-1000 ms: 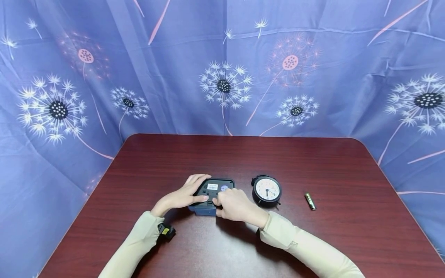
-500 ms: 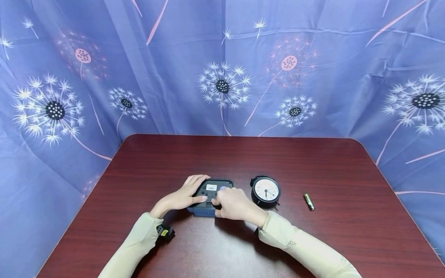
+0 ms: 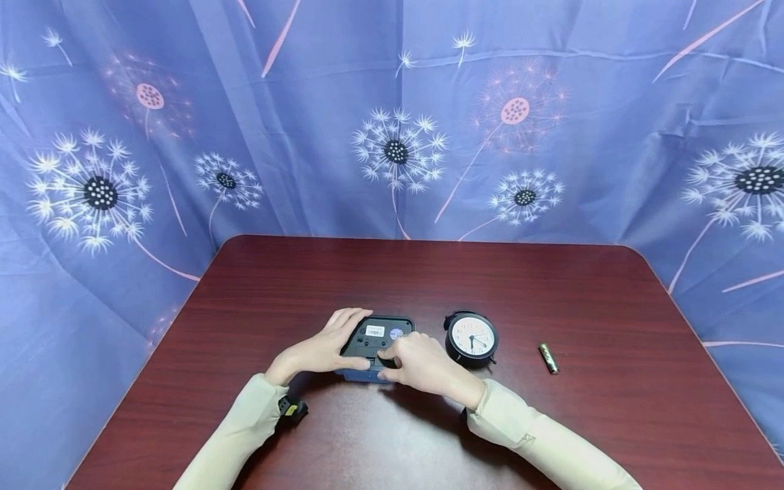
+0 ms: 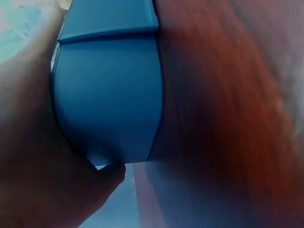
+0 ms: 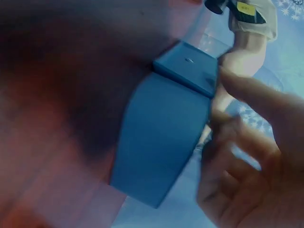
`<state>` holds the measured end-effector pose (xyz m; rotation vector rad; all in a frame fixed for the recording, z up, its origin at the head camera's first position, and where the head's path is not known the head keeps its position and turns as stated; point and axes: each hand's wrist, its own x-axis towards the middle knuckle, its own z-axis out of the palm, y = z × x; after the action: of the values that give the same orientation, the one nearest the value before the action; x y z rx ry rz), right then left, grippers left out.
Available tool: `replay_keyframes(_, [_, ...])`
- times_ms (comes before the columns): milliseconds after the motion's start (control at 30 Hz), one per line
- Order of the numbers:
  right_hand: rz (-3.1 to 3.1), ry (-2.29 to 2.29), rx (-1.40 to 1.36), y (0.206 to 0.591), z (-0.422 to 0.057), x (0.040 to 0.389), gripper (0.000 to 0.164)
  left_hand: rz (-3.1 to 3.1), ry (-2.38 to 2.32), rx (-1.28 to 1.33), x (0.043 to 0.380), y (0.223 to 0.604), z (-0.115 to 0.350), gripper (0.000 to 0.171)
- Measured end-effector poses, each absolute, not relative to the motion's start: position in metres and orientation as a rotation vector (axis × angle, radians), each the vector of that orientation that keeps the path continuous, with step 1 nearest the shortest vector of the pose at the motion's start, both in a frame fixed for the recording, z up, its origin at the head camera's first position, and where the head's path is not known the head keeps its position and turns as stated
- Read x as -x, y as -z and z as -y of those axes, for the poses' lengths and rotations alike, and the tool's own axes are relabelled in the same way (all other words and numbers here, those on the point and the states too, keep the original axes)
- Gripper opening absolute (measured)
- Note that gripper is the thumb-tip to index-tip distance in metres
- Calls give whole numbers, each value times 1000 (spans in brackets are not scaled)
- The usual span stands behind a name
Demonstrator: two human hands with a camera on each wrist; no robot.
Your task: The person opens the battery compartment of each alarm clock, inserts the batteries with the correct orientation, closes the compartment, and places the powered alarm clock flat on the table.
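A blue clock lies on the table with its black back up; its face is hidden. On the back are a white label, a round sticker and small knobs. My left hand holds its left side, fingers over the far edge and thumb near the front edge. In the left wrist view a fingertip reaches past the end of the blue casing. My right hand has its index finger and thumb at the clock's near right edge, the other fingers curled. What lies between those two fingertips is hard to make out.
A round black alarm clock with a white dial stands just right of my right hand. Farther right lies a single battery. The dark red wooden table ends at a blue dandelion-print curtain.
My left thumb has slid toward the near edge of the blue clock. The right hand has shifted slightly, its index finger and thumb a little farther right. The alarm clock and battery stay put.
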<state>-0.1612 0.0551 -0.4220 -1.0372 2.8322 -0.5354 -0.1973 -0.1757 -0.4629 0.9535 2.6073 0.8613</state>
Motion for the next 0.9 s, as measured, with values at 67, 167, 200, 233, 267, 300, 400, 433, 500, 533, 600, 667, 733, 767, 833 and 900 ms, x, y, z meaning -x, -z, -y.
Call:
replay_keyframes(67, [-2898, 604, 1066, 426, -57, 161, 38, -2609, -859, -980, 197, 462, 176, 110])
replay_keyframes(167, [-3007, 641, 1081, 429, -61, 161, 67, -2613, -839, -998, 196, 461, 176, 127])
replay_keyframes(200, [-3018, 635, 1061, 429, -62, 161, 81, -2613, -826, -996, 196, 461, 177, 131])
replay_keyframes(233, [-3014, 621, 1030, 430, -64, 161, 95, -2622, -811, -999, 195, 460, 177, 133])
replay_keyframes(267, [-3000, 606, 997, 430, -65, 161, 107, -2628, -799, -998, 195, 459, 177, 134])
replay_keyframes(300, [-2976, 586, 951, 431, -66, 161, 117, -2632, -790, -991, 194, 459, 177, 135])
replay_keyframes(400, [-2888, 551, 822, 434, -68, 163, 128, -2631, -775, -948, 193, 457, 177, 137])
replay_keyframes(433, [-2865, 558, 794, 435, -68, 164, 128, -2627, -770, -935, 193, 457, 177, 138])
replay_keyframes(500, [-2830, 594, 749, 437, -68, 166, 127, -2627, -743, -916, 193, 456, 177, 140])
replay_keyframes(533, [-2820, 625, 737, 438, -69, 167, 126, -2625, -732, -911, 193, 456, 177, 141])
replay_keyframes(600, [-2801, 690, 716, 440, -69, 170, 124, -2617, -715, -901, 193, 454, 177, 142])
replay_keyframes(667, [-2778, 746, 703, 440, -69, 171, 122, -2614, -704, -905, 193, 452, 178, 141])
replay_keyframes(733, [-2764, 777, 700, 440, -70, 172, 119, -2604, -704, -908, 193, 450, 179, 138])
replay_keyframes(767, [-2758, 783, 695, 440, -70, 172, 117, -2602, -701, -913, 194, 450, 179, 137])
replay_keyframes(833, [-2752, 790, 680, 439, -69, 172, 115, -2608, -700, -937, 195, 450, 180, 133])
replay_keyframes(900, [-2751, 795, 654, 439, -69, 172, 114, -2607, -705, -955, 196, 449, 181, 130])
